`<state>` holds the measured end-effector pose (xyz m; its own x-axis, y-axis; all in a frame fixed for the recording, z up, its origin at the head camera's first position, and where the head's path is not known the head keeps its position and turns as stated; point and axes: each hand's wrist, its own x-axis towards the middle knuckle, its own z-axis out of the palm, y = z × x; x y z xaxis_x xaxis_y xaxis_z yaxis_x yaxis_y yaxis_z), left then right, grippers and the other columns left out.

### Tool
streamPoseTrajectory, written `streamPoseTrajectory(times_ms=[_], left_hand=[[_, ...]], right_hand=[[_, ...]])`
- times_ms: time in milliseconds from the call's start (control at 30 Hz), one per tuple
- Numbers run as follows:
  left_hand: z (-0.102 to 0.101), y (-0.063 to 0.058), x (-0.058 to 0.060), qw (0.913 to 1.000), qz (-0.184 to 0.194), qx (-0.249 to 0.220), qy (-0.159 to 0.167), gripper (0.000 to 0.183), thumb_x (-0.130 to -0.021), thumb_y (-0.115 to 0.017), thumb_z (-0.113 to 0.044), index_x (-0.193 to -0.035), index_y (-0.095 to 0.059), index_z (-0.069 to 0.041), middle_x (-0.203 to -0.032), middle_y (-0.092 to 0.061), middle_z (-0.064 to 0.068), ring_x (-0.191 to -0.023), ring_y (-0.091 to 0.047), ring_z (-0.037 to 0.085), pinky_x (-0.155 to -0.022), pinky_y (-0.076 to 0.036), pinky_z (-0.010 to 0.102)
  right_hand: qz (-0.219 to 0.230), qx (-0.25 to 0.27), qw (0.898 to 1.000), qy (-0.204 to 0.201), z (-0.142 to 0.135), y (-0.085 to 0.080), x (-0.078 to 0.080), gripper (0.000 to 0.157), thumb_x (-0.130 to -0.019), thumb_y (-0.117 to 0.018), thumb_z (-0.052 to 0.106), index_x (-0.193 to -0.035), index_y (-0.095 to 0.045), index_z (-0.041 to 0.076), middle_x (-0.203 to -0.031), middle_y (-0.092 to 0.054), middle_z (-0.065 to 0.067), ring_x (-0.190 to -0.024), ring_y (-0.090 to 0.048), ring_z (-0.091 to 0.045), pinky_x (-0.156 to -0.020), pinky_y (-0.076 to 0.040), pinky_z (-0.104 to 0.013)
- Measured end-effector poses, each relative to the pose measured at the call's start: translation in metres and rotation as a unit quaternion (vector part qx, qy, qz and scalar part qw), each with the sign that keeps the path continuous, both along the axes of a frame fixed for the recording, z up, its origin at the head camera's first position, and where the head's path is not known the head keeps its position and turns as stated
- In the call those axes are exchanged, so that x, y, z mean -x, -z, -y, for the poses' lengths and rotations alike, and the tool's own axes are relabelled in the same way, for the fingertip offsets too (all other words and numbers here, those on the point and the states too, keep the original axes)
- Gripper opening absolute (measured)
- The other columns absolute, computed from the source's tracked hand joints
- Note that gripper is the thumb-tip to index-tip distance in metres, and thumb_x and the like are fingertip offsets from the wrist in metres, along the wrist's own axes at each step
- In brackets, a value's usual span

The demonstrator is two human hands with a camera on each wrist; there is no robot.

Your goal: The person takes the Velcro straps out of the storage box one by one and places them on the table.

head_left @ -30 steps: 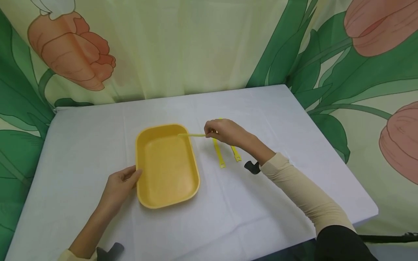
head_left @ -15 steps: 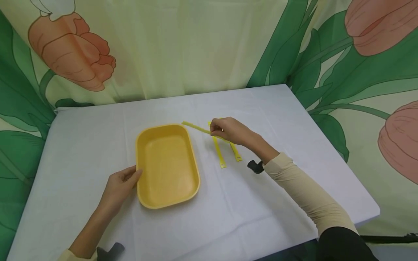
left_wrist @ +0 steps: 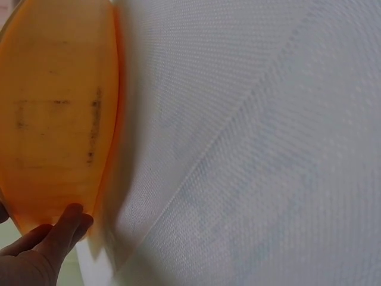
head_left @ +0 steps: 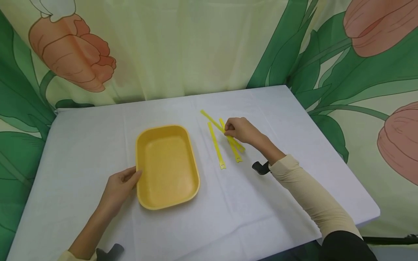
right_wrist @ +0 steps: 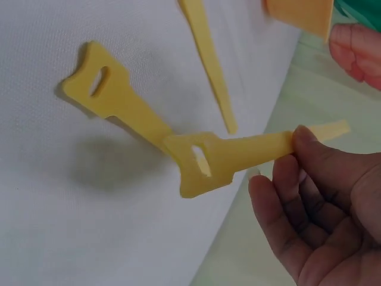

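In the head view my left hand (head_left: 118,188) grips the left rim of a yellow rectangular tray (head_left: 168,166), thumb over the edge. The left wrist view shows its fingers against the tray's scuffed outer surface (left_wrist: 59,137). To the right of the tray, my right hand (head_left: 243,130) pinches a yellow hook-and-loop cable tie (head_left: 211,120) between thumb and fingers. Its slotted head (right_wrist: 202,164) points away from the hand in the right wrist view. Beneath and beside it, a second tie (head_left: 236,154) and a third tie (head_left: 216,143) lie flat on the cloth.
A white cloth covers the table (head_left: 261,203). Behind it hangs a curtain (head_left: 196,47) printed with large tulips and leaves. Dark wrist-camera mounts (head_left: 260,168) stick out near both wrists.
My right hand has moved right, carrying the cable tie from over the tray's edge to above the other ties and turning it nearly in line with one. The left hand and tray stay put.
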<state>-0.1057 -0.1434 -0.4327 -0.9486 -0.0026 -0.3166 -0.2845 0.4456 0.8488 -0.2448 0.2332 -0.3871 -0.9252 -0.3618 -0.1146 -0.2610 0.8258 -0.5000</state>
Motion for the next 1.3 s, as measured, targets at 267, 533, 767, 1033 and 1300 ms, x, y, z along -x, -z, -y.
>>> streamPoseTrajectory(times_ms=[267,533,767,1033,1300], left_hand=[[-0.002,-0.002,0.001,1.0000,-0.004,0.003,0.002,0.073,-0.095,-0.049,-0.048,-0.139,-0.037,0.008,-0.133,-0.049,0.023,-0.117,-0.052,0.029,-0.085,-0.049,0.021],[-0.003,-0.002,0.001,1.0000,-0.001,-0.004,0.001,0.071,-0.095,-0.049,-0.045,-0.139,-0.036,0.009,-0.133,-0.049,0.024,-0.118,-0.052,0.030,-0.085,-0.049,0.022],[-0.002,-0.001,0.001,1.0000,0.003,0.002,-0.002,0.073,-0.094,-0.050,-0.048,-0.139,-0.036,0.008,-0.132,-0.050,0.023,-0.117,-0.053,0.029,-0.086,-0.049,0.022],[-0.001,-0.001,0.001,1.0000,0.000,0.007,0.001,0.075,-0.094,-0.049,-0.049,-0.140,-0.036,0.008,-0.133,-0.049,0.022,-0.118,-0.052,0.029,-0.087,-0.048,0.021],[-0.002,-0.002,0.000,0.9999,0.003,0.014,0.004,0.076,-0.094,-0.049,-0.051,-0.140,-0.036,0.008,-0.134,-0.049,0.022,-0.119,-0.051,0.029,-0.089,-0.048,0.025]], right_hand=[[0.056,0.025,0.997,0.057,-0.009,0.000,0.003,0.020,-0.091,-0.064,0.012,-0.104,-0.058,-0.001,-0.088,-0.064,-0.015,-0.073,-0.062,-0.028,-0.063,-0.052,-0.032],[0.069,0.027,0.992,0.098,-0.021,0.008,0.006,0.026,-0.091,-0.063,0.013,-0.110,-0.058,-0.004,-0.087,-0.065,-0.014,-0.075,-0.064,-0.031,-0.062,-0.052,-0.032],[0.078,0.022,0.991,0.109,-0.032,0.018,0.005,0.027,-0.091,-0.063,0.013,-0.111,-0.056,-0.004,-0.083,-0.064,-0.012,-0.069,-0.062,-0.024,-0.060,-0.051,-0.030],[0.098,0.003,0.987,0.128,-0.042,0.028,0.006,0.028,-0.091,-0.062,0.014,-0.111,-0.057,-0.005,-0.077,-0.063,-0.011,-0.065,-0.059,-0.020,-0.059,-0.048,-0.028],[0.107,-0.005,0.986,0.127,-0.052,0.038,0.008,0.025,-0.092,-0.061,0.016,-0.108,-0.056,-0.003,-0.071,-0.061,-0.009,-0.062,-0.057,-0.019,-0.057,-0.045,-0.027]])
